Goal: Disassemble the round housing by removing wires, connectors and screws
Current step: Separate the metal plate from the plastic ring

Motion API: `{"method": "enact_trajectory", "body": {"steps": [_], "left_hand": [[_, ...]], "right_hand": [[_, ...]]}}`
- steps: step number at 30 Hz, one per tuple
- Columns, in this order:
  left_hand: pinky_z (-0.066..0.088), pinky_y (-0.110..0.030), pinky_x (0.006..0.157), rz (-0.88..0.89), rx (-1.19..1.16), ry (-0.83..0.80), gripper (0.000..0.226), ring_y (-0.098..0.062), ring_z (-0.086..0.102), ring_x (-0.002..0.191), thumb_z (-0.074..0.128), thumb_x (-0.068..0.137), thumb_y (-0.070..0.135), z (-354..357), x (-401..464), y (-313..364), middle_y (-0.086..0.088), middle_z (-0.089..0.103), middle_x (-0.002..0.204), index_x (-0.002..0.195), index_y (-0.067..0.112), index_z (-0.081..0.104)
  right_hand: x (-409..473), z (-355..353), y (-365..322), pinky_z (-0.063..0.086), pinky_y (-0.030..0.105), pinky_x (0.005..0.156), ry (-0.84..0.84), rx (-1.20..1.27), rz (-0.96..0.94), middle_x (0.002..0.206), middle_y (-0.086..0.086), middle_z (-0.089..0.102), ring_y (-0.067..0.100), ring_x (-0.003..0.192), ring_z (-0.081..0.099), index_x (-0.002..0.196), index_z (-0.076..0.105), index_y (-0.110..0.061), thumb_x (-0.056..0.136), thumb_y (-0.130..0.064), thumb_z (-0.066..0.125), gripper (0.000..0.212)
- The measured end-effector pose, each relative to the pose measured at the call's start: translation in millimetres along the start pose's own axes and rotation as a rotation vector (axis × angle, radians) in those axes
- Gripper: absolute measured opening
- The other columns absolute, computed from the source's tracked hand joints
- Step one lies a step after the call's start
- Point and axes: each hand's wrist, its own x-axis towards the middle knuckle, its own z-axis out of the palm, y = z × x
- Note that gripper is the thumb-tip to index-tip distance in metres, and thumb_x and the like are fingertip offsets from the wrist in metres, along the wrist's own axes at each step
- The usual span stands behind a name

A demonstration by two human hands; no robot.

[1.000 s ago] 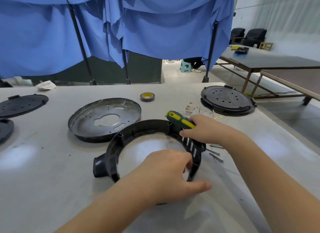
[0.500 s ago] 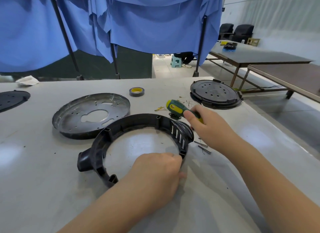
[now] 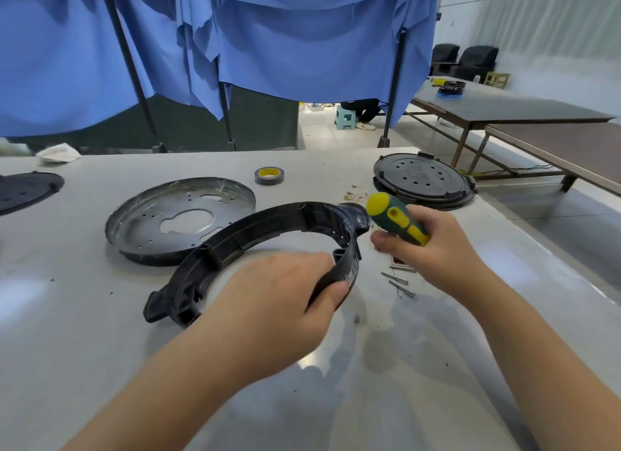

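A black plastic ring housing (image 3: pixel 255 229) lies tilted on the white table (image 3: pixel 84 333), its right side lifted off the surface. My left hand (image 3: pixel 279 299) grips the ring's near right rim, thumb on the outside. My right hand (image 3: pixel 437 249) is closed around a green and yellow screwdriver (image 3: pixel 396 217), whose butt end points at the ring's far right edge. The blade is hidden by my hand. Several long screws (image 3: pixel 398 282) lie on the table just under my right hand, and one small screw (image 3: pixel 356 319) sits nearer me.
A round metal plate (image 3: pixel 141 222) rests behind the ring on the left. A black perforated disc (image 3: pixel 423 182) sits at the back right, a tape roll (image 3: pixel 268 175) at the back centre, small brass connectors (image 3: pixel 353 195) beside it. Another black disc (image 3: pixel 23 192) lies far left.
My left hand has turned and tipped the ring, so its right side now stands raised. My right hand with the screwdriver has drawn back to the ring's right.
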Motion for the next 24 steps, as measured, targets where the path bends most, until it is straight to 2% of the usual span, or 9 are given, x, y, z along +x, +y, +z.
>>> {"method": "enact_trajectory", "body": {"steps": [3, 5, 7, 9, 11, 13, 18, 21, 24], "left_hand": [[0.039, -0.032, 0.056, -0.004, -0.008, 0.031, 0.038, -0.015, 0.046, 0.06, 0.042, 0.093, 0.047, -1.3, 0.8, -0.4, 0.004, 0.046, 0.061, 0.064, 0.025, 0.032], [0.032, -0.029, 0.05, -0.003, -0.022, 0.057, 0.039, -0.015, 0.043, 0.057, 0.045, 0.093, 0.045, -2.6, 0.4, -0.2, 0.004, 0.043, 0.058, 0.062, 0.026, 0.031], [0.026, -0.027, 0.048, -0.002, -0.019, 0.08, 0.04, -0.014, 0.041, 0.054, 0.047, 0.092, 0.045, -3.8, -0.2, 0.4, 0.005, 0.041, 0.055, 0.061, 0.026, 0.031], [0.023, -0.025, 0.047, -0.005, -0.022, 0.09, 0.038, -0.013, 0.041, 0.053, 0.048, 0.092, 0.045, -4.8, -0.4, 0.6, 0.005, 0.041, 0.055, 0.062, 0.025, 0.034], [0.022, -0.025, 0.048, -0.008, -0.026, 0.098, 0.038, -0.014, 0.042, 0.054, 0.049, 0.092, 0.045, -5.4, -0.1, 0.5, 0.004, 0.042, 0.055, 0.063, 0.024, 0.036], [0.019, -0.024, 0.047, -0.01, -0.018, 0.121, 0.04, -0.016, 0.041, 0.053, 0.05, 0.092, 0.044, -6.2, 0.1, 0.7, 0.003, 0.04, 0.053, 0.061, 0.024, 0.033], [0.018, -0.021, 0.047, -0.02, -0.019, 0.154, 0.041, -0.016, 0.041, 0.051, 0.047, 0.091, 0.044, -9.6, 0.8, -0.8, 0.005, 0.037, 0.05, 0.058, 0.025, 0.03], [0.018, -0.019, 0.045, -0.037, -0.089, 0.19, 0.04, -0.018, 0.042, 0.052, 0.047, 0.086, 0.046, -12.9, 1.1, -2.3, 0.005, 0.04, 0.05, 0.056, 0.027, 0.029], [0.018, -0.021, 0.046, -0.045, -0.114, 0.222, 0.04, -0.018, 0.04, 0.053, 0.048, 0.086, 0.045, -13.8, 1.4, -4.0, 0.004, 0.041, 0.053, 0.057, 0.026, 0.03]], "right_hand": [[-0.9, -4.1, 1.1, 0.033, 0.025, 0.057, -0.134, 0.026, 0.077, 0.057, 0.005, 0.042, 0.014, 0.054, 0.04, 0.065, 0.056, -0.001, 0.077, -0.033, 0.079, 0.041], [-3.6, -2.7, 0.2, 0.032, 0.02, 0.051, -0.255, -0.061, 0.098, 0.05, -0.006, 0.039, 0.011, 0.047, 0.037, 0.055, 0.052, -0.012, 0.078, -0.034, 0.077, 0.041], [-5.7, 2.1, -1.5, 0.032, 0.022, 0.049, -0.347, -0.205, 0.094, 0.046, -0.01, 0.037, 0.009, 0.044, 0.036, 0.055, 0.048, -0.013, 0.08, -0.04, 0.074, 0.045], [-6.8, 5.7, -4.9, 0.037, 0.027, 0.053, -0.412, -0.306, 0.117, 0.049, -0.009, 0.047, 0.009, 0.047, 0.045, 0.06, 0.053, -0.014, 0.08, -0.045, 0.07, 0.041], [-7.5, 5.3, -9.1, 0.047, 0.026, 0.061, -0.49, -0.292, 0.159, 0.059, -0.01, 0.065, 0.006, 0.056, 0.061, 0.065, 0.063, -0.022, 0.083, -0.041, 0.069, 0.027], [-8.4, 3.3, -12.2, 0.051, 0.025, 0.07, -0.565, -0.276, 0.194, 0.071, -0.01, 0.072, 0.002, 0.067, 0.067, 0.075, 0.07, -0.03, 0.084, -0.036, 0.07, 0.011], [-9.3, 7.0, -11.0, 0.051, 0.034, 0.067, -0.605, -0.406, 0.218, 0.071, -0.001, 0.07, 0.013, 0.066, 0.063, 0.08, 0.074, -0.027, 0.077, -0.043, 0.075, 0.016], [-12.1, 12.7, -9.6, 0.044, 0.028, 0.058, -0.642, -0.409, 0.209, 0.056, -0.008, 0.056, 0.007, 0.053, 0.049, 0.067, 0.068, -0.036, 0.07, -0.048, 0.078, 0.016], [-11.2, 17.8, -8.1, 0.043, 0.026, 0.056, -0.648, -0.411, 0.223, 0.059, -0.005, 0.057, 0.006, 0.053, 0.049, 0.069, 0.067, -0.036, 0.067, -0.05, 0.079, 0.019]]}}
